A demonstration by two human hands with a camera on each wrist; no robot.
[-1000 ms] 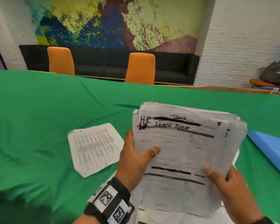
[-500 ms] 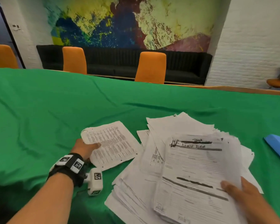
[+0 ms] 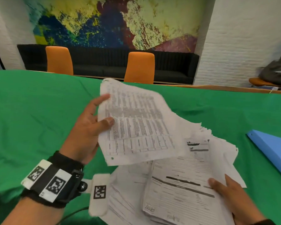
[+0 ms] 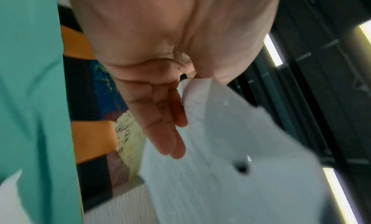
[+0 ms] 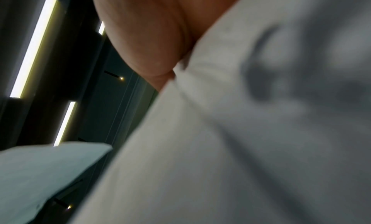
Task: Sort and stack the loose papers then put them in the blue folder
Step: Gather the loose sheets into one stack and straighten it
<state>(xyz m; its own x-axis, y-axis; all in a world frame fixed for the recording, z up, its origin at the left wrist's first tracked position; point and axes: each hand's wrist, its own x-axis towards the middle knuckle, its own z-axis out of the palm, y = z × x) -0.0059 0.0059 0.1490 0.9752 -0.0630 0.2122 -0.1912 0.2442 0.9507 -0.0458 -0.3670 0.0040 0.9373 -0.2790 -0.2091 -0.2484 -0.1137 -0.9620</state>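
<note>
My left hand holds a single printed sheet by its left edge, thumb on top and fingers behind, lifted above the table. In the left wrist view the same sheet shows its punched hole beside my fingers. My right hand grips an untidy stack of papers at its right edge, thumb on the top form. The right wrist view is filled by the blurred stack of papers under the palm. The blue folder lies on the green cloth at the right.
A green cloth covers the wide table. Two orange chairs and a black sofa stand beyond the far edge. A wrist camera band sits on my left forearm.
My left hand has picked the lone sheet off the cloth and carried it up and to the right, over the stack. The right hand still holds the stack low.
</note>
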